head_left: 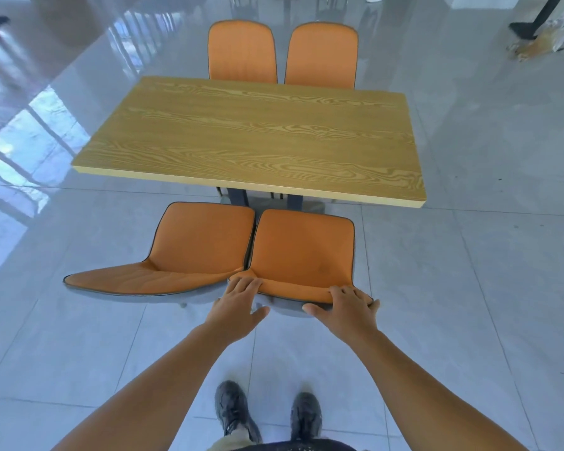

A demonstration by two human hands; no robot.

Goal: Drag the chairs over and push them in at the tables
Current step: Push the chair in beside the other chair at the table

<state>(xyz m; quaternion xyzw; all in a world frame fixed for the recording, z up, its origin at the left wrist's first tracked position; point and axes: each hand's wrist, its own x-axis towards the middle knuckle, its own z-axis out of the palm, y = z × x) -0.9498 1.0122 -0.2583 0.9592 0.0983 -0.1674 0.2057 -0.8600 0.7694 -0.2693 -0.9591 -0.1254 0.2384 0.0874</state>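
1. The near right chair [302, 252] stood directly ahead of the person, its seat front pointing at the table [248, 138] and not yet under the near edge, so the push, as I judge it, ran straight away from the body.
2. The left hand [238, 304] gripped the left end of the backrest top, fingers curled over the orange face and thumb splayed behind; the right hand [345, 307] clasped the right end the same way. Both were equally near.
3. The near left chair [189, 249] sat just beside it, seats nearly touching, turned slightly leftward and also outside the table edge.
4. Two far chairs [282, 53] were tucked in at the far side.
5. The glossy tiled floor [469, 288] looked smooth enough for sliding, with open space all around.
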